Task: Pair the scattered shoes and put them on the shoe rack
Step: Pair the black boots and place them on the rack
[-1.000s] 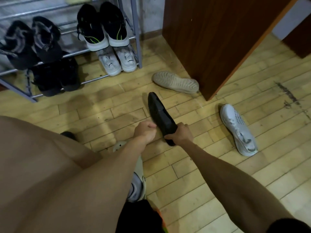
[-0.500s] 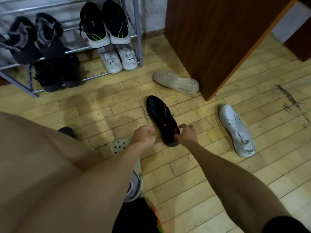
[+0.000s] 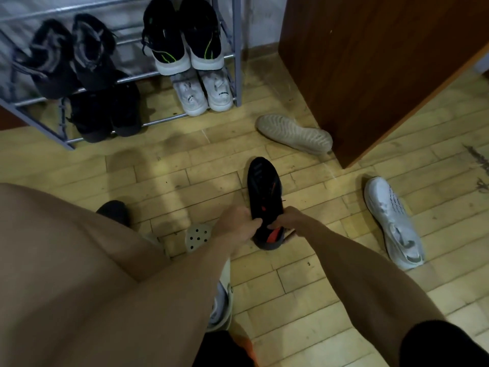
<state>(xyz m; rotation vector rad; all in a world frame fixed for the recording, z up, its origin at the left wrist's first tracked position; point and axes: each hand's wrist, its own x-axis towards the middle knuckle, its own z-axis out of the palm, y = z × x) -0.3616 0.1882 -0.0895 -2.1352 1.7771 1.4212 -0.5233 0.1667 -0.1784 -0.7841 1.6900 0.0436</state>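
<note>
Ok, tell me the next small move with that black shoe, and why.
Probably lift the black shoe and carry it toward the shoe rack. Both hands, left hand and right hand, grip its heel end, toe pointing at the rack. No matching loose shoe is clearly visible; rack's lower rail shows open space.
</note>
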